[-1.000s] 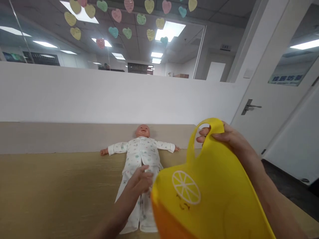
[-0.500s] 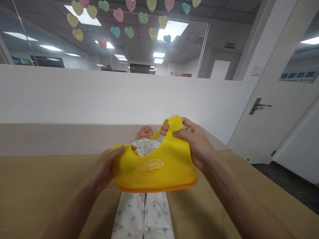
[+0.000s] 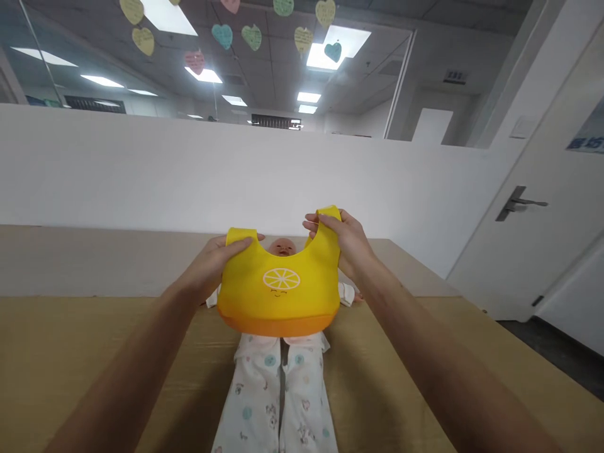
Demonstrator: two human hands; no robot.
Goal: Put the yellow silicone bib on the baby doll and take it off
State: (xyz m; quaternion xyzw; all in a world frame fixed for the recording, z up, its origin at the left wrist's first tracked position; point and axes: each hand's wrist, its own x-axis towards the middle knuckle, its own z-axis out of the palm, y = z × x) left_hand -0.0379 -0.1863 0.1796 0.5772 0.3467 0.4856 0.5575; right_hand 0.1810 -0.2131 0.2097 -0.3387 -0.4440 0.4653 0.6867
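Observation:
A yellow bib [image 3: 302, 292] with a lemon-slice print and an orange lower pocket hangs spread between my hands. My left hand [image 3: 214, 261] pinches its upper left strap, thumb in front and fingers behind. At the upper right strap, my right hand [image 3: 348, 236] grips with the thumb in front, some fingertips showing past the inner edge. Behind and below the bib lies a baby doll [image 3: 282, 246] on its back, its torso mostly hidden. Its patterned white trousers [image 3: 268, 402] point toward me, and its sleeve ends show on both sides of the bib.
The doll lies on a wooden table [image 3: 117, 352] with a pale raised panel [image 3: 94, 264] along the back. Beyond stand a white wall [image 3: 189, 176] and glass with heart-shaped notes [image 3: 251, 38]. A door with a metal handle [image 3: 519, 202] is at the right.
The bib has gone from tilted to nearly level and faces me more squarely. My left hand has risen with its strap. The doll's face is now partly covered.

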